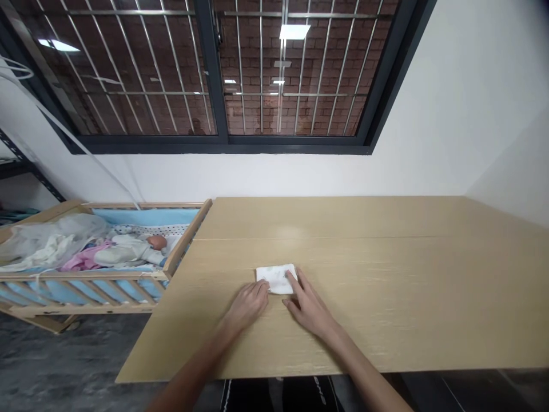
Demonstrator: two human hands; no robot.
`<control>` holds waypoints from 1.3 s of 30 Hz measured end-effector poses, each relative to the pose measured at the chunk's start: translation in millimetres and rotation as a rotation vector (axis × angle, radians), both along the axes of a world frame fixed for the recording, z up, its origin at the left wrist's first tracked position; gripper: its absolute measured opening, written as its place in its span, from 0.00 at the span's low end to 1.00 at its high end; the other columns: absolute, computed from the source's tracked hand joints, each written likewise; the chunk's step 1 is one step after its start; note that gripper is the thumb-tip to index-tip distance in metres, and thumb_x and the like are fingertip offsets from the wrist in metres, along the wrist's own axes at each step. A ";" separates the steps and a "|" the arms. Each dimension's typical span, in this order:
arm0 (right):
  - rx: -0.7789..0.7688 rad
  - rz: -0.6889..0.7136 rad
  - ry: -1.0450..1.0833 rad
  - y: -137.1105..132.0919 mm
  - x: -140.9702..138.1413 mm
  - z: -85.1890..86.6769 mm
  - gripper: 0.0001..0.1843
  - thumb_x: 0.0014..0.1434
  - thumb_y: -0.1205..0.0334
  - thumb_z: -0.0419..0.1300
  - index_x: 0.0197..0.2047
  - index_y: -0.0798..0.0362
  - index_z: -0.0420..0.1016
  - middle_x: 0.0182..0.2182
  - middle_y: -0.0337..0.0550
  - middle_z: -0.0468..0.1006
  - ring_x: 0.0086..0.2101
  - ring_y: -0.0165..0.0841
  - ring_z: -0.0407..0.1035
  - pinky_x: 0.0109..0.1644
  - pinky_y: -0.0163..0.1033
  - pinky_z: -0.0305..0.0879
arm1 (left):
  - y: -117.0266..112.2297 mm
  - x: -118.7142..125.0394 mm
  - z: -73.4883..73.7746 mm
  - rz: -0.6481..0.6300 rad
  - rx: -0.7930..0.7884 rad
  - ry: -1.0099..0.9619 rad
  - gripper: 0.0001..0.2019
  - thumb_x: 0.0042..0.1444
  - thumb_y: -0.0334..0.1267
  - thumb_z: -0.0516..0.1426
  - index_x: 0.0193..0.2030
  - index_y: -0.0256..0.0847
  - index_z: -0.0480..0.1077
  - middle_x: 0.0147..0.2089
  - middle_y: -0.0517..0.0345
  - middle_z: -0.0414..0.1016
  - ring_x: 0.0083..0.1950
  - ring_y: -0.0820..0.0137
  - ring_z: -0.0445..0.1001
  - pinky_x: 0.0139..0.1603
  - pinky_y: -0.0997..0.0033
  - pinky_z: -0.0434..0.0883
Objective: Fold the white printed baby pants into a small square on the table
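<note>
Risk: the folded white cloth point(277, 278) may slide or unfold on the smooth table point(386, 274), since it is only pressed, not pinched. Left hand point(249, 303) lies flat, fingertips at the cloth's near-left corner. Right hand point(306, 306) lies flat, fingers resting on the cloth's right edge; neither hand grasps it.

A small white folded cloth point(277, 278) lies flat on the long pale wooden table point(386, 286), nearer its front edge than its back edge and left of the middle. The left hand point(249, 305) rests palm down with fingertips touching the cloth's near left corner; the right hand point(307, 307) lies flat, fingers on its right edge. Beside the table's left edge stands a light wooden slatted crib point(86, 280) with blue lining, a baby doll point(132, 249) in white lying inside.
</note>
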State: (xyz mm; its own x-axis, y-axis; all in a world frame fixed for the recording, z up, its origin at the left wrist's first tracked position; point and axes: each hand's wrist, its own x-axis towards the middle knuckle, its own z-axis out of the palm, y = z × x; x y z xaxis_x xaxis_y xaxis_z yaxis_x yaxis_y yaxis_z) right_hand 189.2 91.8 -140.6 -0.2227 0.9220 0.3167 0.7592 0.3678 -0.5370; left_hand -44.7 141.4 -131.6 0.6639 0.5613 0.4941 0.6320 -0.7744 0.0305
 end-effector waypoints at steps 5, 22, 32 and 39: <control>0.170 -0.015 0.122 11.9 5.2 12.4 0.18 0.66 0.68 0.53 0.57 0.51 0.71 0.63 0.57 0.65 0.66 0.50 0.55 0.67 0.57 0.59 | -17.7 14.2 35.6 0.115 -0.049 -0.144 0.10 0.71 0.33 0.45 0.48 0.40 0.66 0.45 0.51 0.77 0.47 0.63 0.76 0.48 0.60 0.74; -0.393 0.328 0.287 146.0 4.4 38.9 0.19 0.57 0.48 0.69 0.38 0.56 0.77 0.33 0.46 0.80 0.33 0.38 0.74 0.35 0.39 0.70 | -27.1 35.8 21.0 0.643 -0.583 -0.244 0.13 0.71 0.40 0.46 0.55 0.37 0.65 0.43 0.44 0.81 0.41 0.59 0.81 0.39 0.65 0.72; 0.042 0.361 -0.051 91.3 -11.3 49.5 0.21 0.73 0.58 0.54 0.66 0.51 0.69 0.66 0.53 0.68 0.66 0.47 0.58 0.70 0.57 0.52 | -61.7 53.1 5.3 0.586 -0.170 -0.160 0.24 0.69 0.44 0.48 0.65 0.30 0.64 0.66 0.31 0.67 0.67 0.45 0.66 0.59 0.46 0.70; -0.007 0.842 -0.183 34.7 -7.4 53.9 0.31 0.77 0.53 0.46 0.78 0.47 0.43 0.74 0.42 0.47 0.72 0.39 0.43 0.75 0.51 0.41 | -102.2 75.0 -40.1 0.462 -0.090 -0.114 0.30 0.65 0.51 0.52 0.66 0.31 0.68 0.68 0.34 0.68 0.71 0.45 0.62 0.70 0.41 0.61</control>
State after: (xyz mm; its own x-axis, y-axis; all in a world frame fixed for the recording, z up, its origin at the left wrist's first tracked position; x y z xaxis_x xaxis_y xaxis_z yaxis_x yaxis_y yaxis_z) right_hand 181.8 126.4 -86.7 -0.8803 0.4285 0.2035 0.3098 0.8443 -0.4373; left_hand 30.2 39.2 -171.6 0.2792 0.8286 0.4853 0.8979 -0.4044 0.1737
